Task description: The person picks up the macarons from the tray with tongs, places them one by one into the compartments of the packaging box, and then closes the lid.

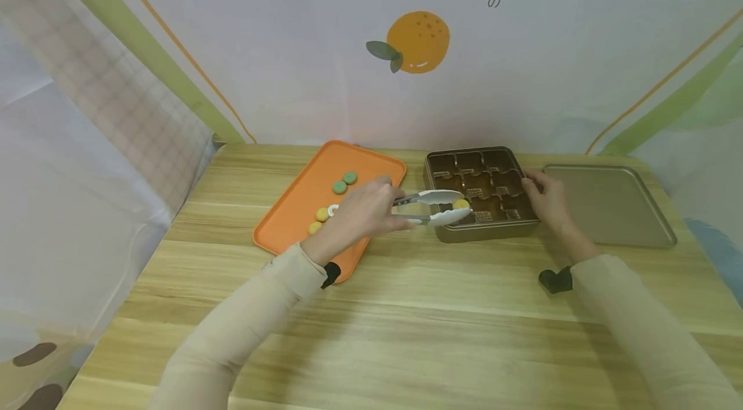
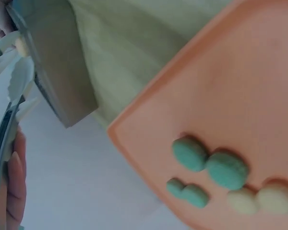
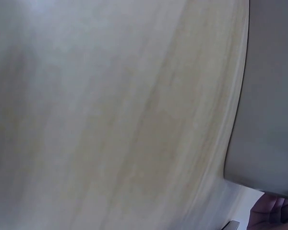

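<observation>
My left hand [image 1: 371, 207] holds a pair of tongs [image 1: 441, 197] with dark handles and pale scalloped tips. Between those tips a round yellow cookie [image 1: 461, 204] is pinched, over the front left compartment of a bronze tin box [image 1: 493, 231]. A dark divided insert [image 1: 477, 183] fills the box. At the box's right side, my right hand [image 1: 548, 200] grips the rim with thumb and fingers; only its fingers [image 3: 266, 208] show beside the metal wall in the right wrist view. Left of the box, an orange tray [image 1: 302, 204] carries green cookies [image 1: 340, 187] and yellow cookies [image 1: 315, 228], partly covered by my left arm.
A flat bronze lid [image 1: 604, 204] with a raised edge lies right of the box. Beside the yellow cookies is a white ring-shaped piece [image 1: 333, 210]. Behind the wooden table [image 1: 406, 332] hangs a cloth [image 1: 290, 75] printed with oranges.
</observation>
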A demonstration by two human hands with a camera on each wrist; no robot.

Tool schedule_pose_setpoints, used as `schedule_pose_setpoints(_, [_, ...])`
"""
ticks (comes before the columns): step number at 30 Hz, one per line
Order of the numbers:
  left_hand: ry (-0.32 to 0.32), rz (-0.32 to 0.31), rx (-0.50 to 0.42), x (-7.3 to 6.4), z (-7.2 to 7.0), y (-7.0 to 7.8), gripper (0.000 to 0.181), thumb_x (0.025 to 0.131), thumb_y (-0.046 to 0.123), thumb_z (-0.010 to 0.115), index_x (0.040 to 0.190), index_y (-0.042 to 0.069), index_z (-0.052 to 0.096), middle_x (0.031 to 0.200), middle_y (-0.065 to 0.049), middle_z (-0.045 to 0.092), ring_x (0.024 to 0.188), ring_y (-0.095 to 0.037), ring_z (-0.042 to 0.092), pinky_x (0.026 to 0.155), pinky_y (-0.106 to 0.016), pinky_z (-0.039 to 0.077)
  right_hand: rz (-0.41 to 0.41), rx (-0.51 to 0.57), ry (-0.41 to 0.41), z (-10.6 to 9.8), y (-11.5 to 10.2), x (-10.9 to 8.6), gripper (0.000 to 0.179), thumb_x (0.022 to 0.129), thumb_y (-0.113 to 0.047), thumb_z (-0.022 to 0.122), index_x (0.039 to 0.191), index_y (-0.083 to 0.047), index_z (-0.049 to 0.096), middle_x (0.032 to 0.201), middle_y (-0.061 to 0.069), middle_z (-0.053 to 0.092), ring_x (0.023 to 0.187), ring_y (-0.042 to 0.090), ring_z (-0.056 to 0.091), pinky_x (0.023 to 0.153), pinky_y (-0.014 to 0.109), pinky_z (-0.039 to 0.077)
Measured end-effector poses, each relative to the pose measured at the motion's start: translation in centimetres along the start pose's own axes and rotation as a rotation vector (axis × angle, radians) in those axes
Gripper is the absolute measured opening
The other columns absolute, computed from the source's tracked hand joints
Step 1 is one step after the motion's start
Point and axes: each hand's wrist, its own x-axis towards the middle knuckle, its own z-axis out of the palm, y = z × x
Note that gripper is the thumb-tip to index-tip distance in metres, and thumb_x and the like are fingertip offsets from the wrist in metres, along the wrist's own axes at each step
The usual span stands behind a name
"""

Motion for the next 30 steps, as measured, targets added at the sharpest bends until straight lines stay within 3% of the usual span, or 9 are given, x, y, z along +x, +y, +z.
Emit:
schedule_pose_setpoints(5, [-0.049,0.014,0.065,0.7,-1.0,0.7,0.042,0.075,0.047,0.075,0.099,0.013,0.072,0.076,0.001,0.051,0.063,-0.012,0.042,0.050,-0.023,0.033,0.003,-0.002,-0.002,-0.1,-0.2,0.0,0.035,0.099,-0.014,0.046,0.122,0.011,0.055,0.114,0.033,0.058,0.100,0.046,0.057,0.068,0.002,0.030])
schedule_pose_setpoints(10, [-0.075,0.008,0.070,1.0,-1.3,1.1,0.041,0.075,0.046,0.076,0.098,0.012,0.072,0.076,0.001,0.051,0.065,-0.012,0.042,0.051,-0.023,0.033,0.013,0.009,-0.012,-0.1,-0.5,-0.1,0.036,0.100,-0.015,0.045,0.123,0.011,0.054,0.113,0.033,0.059,0.098,0.045,0.058,0.066,0.001,0.031])
schedule_pose_setpoints(22, [-0.072,0.004,0.063,0.9,-1.1,1.1,0.042,0.075,0.048,0.075,0.094,0.011,0.072,0.076,0.001,0.050,0.064,-0.012,0.041,0.052,-0.023,0.033,0.015,0.017,-0.011,-0.1,-0.5,-0.1,0.036,0.100,-0.015,0.045,0.123,0.011,0.054,0.114,0.033,0.058,0.100,0.045,0.057,0.068,0.001,0.032])
schedule_pose_setpoints(30, [-0.066,0.003,0.061,0.8,-0.8,1.0,0.046,0.074,0.049,0.076,0.100,0.012,0.071,0.082,0.000,0.053,0.067,-0.013,0.047,0.055,-0.024,0.038,0.026,0.002,-0.025,-0.1,-0.5,-0.2,0.036,0.100,-0.015,0.045,0.123,0.010,0.054,0.114,0.033,0.058,0.095,0.045,0.059,0.065,0.001,0.034])
